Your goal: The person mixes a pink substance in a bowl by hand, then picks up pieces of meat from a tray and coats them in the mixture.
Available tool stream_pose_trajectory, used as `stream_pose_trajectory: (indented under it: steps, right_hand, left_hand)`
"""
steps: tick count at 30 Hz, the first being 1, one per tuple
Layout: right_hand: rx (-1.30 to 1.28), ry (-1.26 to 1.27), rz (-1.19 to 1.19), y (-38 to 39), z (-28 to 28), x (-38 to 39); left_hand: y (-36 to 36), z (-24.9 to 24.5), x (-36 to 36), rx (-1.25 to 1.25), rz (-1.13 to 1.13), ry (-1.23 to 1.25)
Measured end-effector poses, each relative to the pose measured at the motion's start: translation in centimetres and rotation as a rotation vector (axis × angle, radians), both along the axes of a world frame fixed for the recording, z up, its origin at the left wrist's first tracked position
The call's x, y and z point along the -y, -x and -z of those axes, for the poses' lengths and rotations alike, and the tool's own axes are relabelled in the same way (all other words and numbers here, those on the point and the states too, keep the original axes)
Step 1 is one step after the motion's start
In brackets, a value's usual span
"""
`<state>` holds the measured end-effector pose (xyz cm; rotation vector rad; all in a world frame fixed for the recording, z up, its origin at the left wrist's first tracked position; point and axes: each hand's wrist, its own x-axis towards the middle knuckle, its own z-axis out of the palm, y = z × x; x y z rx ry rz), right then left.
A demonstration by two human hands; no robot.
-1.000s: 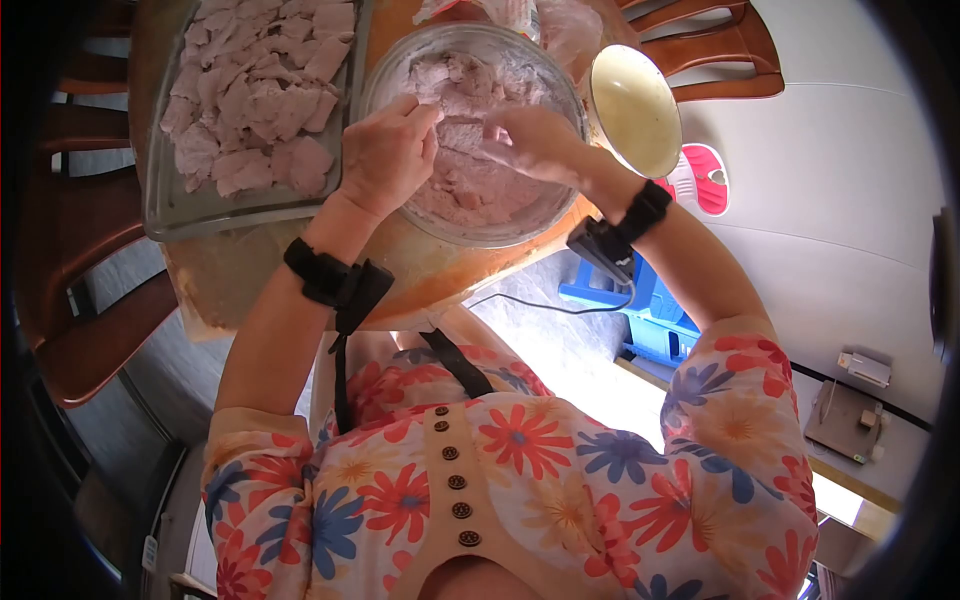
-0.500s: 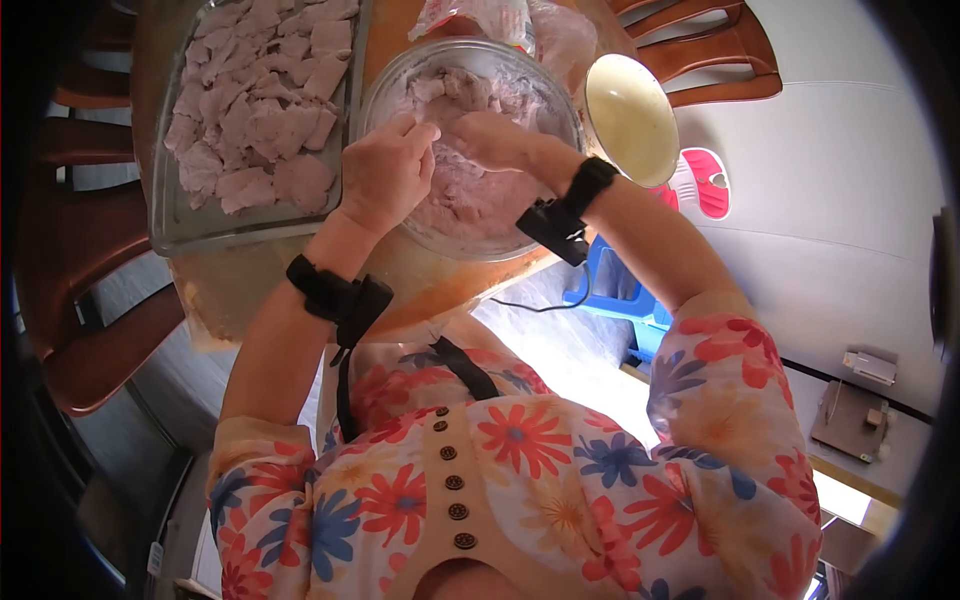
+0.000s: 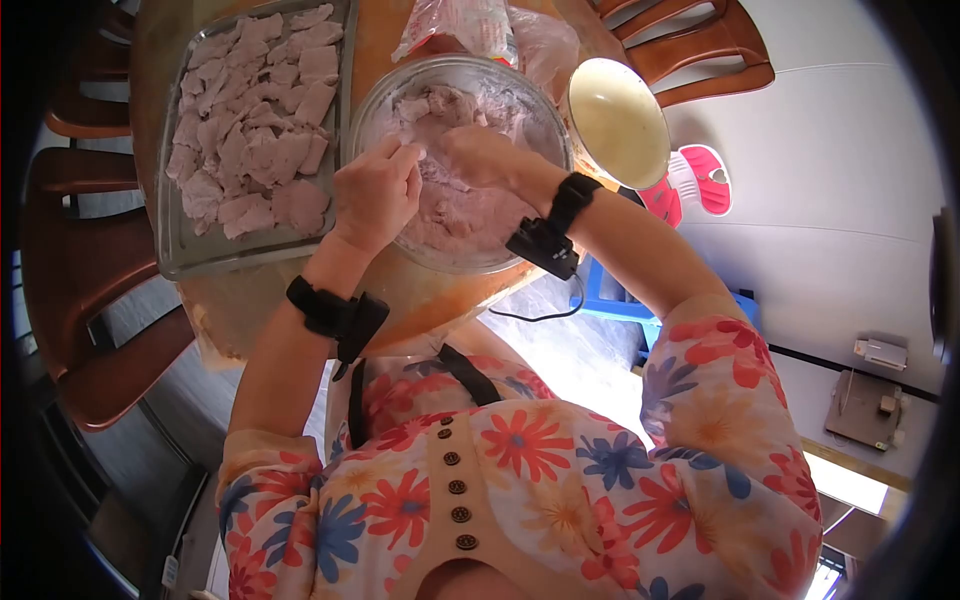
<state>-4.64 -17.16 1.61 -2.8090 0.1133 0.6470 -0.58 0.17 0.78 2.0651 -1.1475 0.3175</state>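
Observation:
A large round bowl (image 3: 365, 140) holds pale pink raw meat (image 3: 465, 225) coated in flour-like powder. My left hand (image 3: 377, 195) is closed in a pinch over the bowl's left side; whatever sits between its fingertips is too small to make out. Inside the bowl, my right hand (image 3: 485, 158) is curled against the coated meat, its fingertips mostly hidden. The two hands are close together but apart. To the left, a rectangular glass-like tray (image 3: 240, 257) bears many flat coated meat pieces (image 3: 250, 130) laid side by side and overlapping.
A cream basin (image 3: 620, 125) stands at the bowl's right. Behind the bowl lie plastic bags (image 3: 465, 30) on the wooden table (image 3: 400, 310). Brown chairs (image 3: 90, 240) flank the table at left and far right. A blue stool (image 3: 610, 295) is below, and a cable hangs from my right wrist strap.
The view has shifted slightly, so the tray, bowl and basin appear a little lower and further left. Both hands stay at the bowl, with my right hand's fingers slightly repositioned.

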Motion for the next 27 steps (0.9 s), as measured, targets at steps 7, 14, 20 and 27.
stream_pose_trajectory:
  steps: [7,14,20,27]
  right_hand:
    - [0.039,0.011,-0.076,0.9,1.0,-0.6]
    - [-0.002,0.019,0.087,4.7,-0.7,5.6]
    - [0.052,-0.035,-0.154,4.7,2.2,3.7]
    - [0.314,-0.308,-0.02,1.8,-0.2,1.1]
  left_hand:
    - [0.2,0.4,0.1,-0.012,-0.011,0.022]
    - [0.3,0.6,0.0,-0.008,-0.032,-0.067]
    - [0.3,0.6,0.1,0.0,-0.011,-0.067]
    - [0.1,0.6,0.1,0.005,-0.016,-0.036]
